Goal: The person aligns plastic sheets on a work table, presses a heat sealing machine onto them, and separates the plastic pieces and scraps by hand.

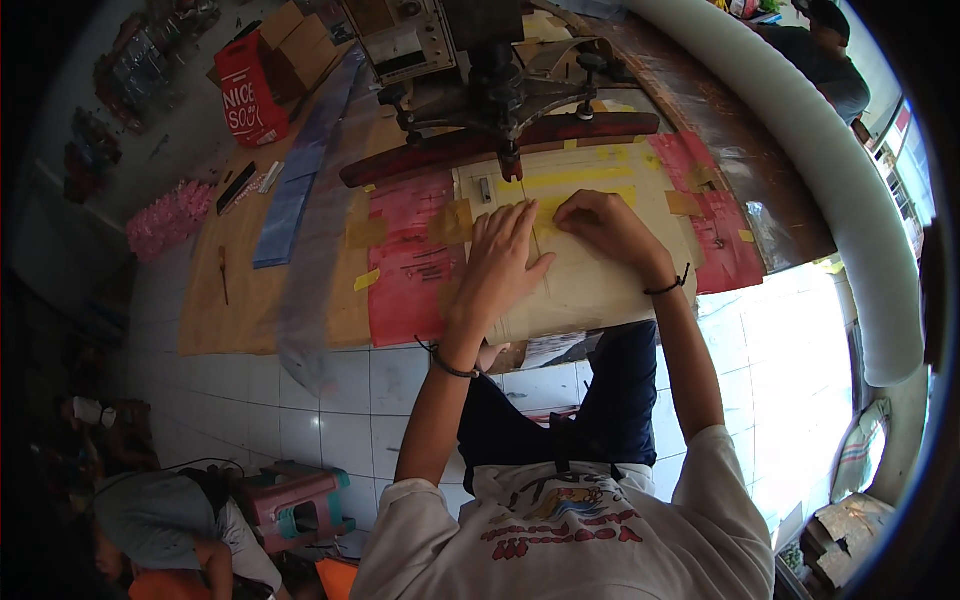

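Note:
My left hand [500,262] lies flat on a cream sheet [590,290], with its fingers stretched toward the far side and its thumb out to the right. My right hand [608,228] is over the same sheet, a little to the right. Its fingers are bent inward and pressed together at a yellow strip; whatever they grip, if anything, is hidden. Red sheets [412,260] with brown and yellow tape patches flank the cream one. A small metal piece [487,190] sits just beyond my left fingertips.
Above the work hangs a machine head [510,165] with a long dark-red bar [590,127]. Clear plastic film [320,240], blue strips [285,220] and a screwdriver [223,275] lie to the left. A thick white roll [800,130] curves along the right. Other people are at lower left and upper right.

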Motion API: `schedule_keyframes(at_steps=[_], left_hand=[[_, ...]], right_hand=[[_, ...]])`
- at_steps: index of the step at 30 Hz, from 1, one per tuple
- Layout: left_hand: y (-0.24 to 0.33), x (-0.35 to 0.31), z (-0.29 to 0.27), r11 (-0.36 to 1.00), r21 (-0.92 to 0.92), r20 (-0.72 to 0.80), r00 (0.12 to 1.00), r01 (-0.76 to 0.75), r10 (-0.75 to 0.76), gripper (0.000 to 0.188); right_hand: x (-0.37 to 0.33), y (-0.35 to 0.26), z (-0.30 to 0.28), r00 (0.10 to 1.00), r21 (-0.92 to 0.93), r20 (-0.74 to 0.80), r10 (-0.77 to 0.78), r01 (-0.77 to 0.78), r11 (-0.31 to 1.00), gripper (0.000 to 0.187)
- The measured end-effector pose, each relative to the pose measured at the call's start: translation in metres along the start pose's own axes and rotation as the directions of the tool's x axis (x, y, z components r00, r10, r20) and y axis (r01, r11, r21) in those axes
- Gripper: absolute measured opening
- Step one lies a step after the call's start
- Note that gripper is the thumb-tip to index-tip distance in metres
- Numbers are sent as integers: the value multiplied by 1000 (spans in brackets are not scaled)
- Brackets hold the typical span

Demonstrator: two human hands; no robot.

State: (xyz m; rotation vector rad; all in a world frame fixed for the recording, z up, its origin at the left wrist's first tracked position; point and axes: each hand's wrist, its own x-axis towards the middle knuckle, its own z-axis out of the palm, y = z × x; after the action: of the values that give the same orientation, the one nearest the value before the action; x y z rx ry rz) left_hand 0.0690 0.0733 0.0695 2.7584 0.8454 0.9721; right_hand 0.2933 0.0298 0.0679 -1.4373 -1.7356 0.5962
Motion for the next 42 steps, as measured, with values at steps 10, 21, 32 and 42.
schedule_keyframes(at_steps=[10, 21, 32, 42], left_hand=[[-5, -2, 11, 995, -93, 39, 999, 27, -24, 44], [0, -6, 16, 990, -137, -9, 1000, 17, -18, 40], [3, -5, 17, 998, 28, -80, 995, 53, -50, 39], [4, -8, 20, 989, 124, -96, 993, 80, -69, 41]], right_hand=[[-5, 0, -4, 984, -127, -49, -174, 166, 978, 23], [-41, -24, 1, 973, -523, -3, -231, 196, 829, 44], [-37, -33, 3, 982, -602, 11, -188, 157, 783, 53], [-43, -29, 12, 979, -674, -138, -148, 17, 739, 52]])
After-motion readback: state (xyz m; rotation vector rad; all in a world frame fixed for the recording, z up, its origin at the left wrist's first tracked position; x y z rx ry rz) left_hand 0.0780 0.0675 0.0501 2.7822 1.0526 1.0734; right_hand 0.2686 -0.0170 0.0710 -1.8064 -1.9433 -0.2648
